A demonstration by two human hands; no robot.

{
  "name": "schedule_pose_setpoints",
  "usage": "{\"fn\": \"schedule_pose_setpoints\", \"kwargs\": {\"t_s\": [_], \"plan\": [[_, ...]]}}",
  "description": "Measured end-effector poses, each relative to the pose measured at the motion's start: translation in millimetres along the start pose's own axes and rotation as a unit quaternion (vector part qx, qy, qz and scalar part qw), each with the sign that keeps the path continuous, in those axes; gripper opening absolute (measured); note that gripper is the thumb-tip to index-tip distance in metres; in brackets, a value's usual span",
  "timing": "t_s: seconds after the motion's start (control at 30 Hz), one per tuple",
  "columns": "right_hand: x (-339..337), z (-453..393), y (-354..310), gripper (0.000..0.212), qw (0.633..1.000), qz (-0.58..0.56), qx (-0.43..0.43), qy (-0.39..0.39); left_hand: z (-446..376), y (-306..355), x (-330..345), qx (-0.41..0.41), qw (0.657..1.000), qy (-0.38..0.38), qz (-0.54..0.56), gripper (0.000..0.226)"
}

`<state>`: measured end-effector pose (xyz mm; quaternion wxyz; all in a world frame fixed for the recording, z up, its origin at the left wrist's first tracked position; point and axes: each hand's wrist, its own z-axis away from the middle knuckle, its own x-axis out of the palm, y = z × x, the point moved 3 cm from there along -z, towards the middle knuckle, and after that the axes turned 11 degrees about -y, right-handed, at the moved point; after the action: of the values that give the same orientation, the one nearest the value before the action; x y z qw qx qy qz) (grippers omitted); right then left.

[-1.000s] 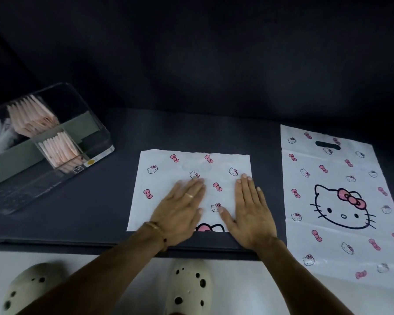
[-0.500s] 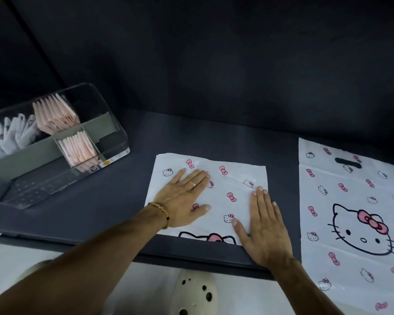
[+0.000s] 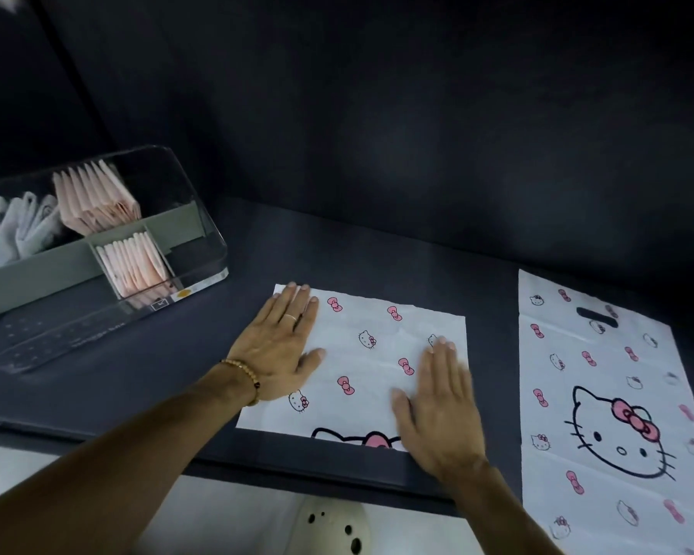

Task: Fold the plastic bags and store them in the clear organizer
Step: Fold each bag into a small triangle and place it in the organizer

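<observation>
Both flat hands, left hand (image 3: 275,350) and right hand (image 3: 441,410), press the thin, slippery folded bag (image 3: 371,354) at the bench's front edge; best pinched at corners.

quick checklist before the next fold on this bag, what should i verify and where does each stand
1. Folded bag lies flat on the dark table: ok.
2. Left hand presses flat on the bag's far left corner: ok.
3. Right hand flat on the bag's right side: ok, though blurred.
4. Top layer's edges line up with the layer beneath: cannot tell.
5. Near edge sits on the table: ok, but close to the table's front edge.
6. Unfolded bag lies apart to the right, out of the way: ok.
7. Clear organizer has a free compartment: ok, the right end looks empty.
</observation>
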<state>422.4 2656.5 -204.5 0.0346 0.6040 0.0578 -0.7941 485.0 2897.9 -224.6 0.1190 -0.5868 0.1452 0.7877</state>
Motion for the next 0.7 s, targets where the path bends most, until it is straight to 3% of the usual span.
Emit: {"fn": "schedule_pose_setpoints", "kwargs": {"t_s": [0.13, 0.3, 0.7], "plan": [[-5, -50, -81, 0.067, 0.986, -0.041, -0.160, 0.003, -1, 1, 1, 0.002, 1.000, 0.005, -0.009, 0.084], [-6, -79, -57, 0.067, 0.979, 0.042, -0.192, -0.049, 0, -3, 0, 0.008, 1.000, 0.015, -0.013, 0.085], [-6, -72, 41, 0.073, 0.993, 0.035, -0.100, -0.043, 0, -2, -1, 0.000, 1.000, 0.011, -0.015, 0.085]]}}
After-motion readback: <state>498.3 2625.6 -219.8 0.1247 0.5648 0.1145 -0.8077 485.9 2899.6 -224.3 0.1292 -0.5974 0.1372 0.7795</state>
